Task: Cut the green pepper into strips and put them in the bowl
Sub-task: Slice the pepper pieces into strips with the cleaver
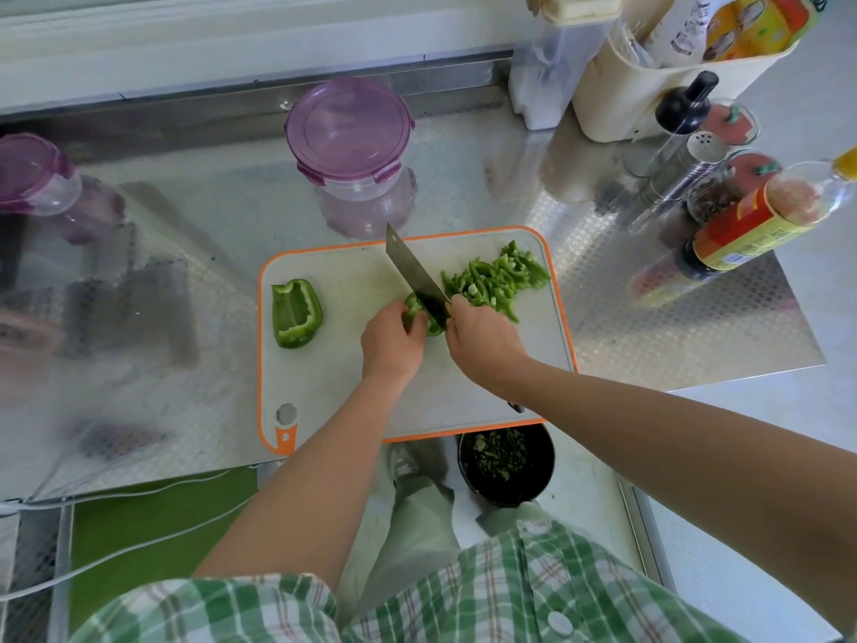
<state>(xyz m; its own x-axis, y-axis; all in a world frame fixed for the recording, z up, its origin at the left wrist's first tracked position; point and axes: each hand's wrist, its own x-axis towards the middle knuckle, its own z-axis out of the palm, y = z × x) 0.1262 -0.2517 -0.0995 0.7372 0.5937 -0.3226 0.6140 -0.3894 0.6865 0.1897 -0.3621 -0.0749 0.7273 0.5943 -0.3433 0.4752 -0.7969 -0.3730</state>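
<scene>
**Green pepper piece** (433,329) lies near the centre of the cutting board (352,387). The left hand (394,341) pins it down, fingers curled over it. The right hand (482,338) is clenched round the handle of the knife (412,266). The blade stands edge-down on the piece, with its tip pointing away and to the left.

Cut strips (496,278) are heaped just right of the blade and reach the board's right orange rim. An uncut pepper half (295,313) lies hollow side up near the left rim, with bare board between it and the hands.

The board's near edge lies about at the front edge of the metal counter (649,317). (A dark round vessel (505,461) holding green scraps sits lower, past that edge.) A purple-lidded container (350,127) stands behind the board, apart from it.

At right, a tilted bottle (751,225) carries a red-and-yellow label, and its writing is too blurred to read.
</scene>
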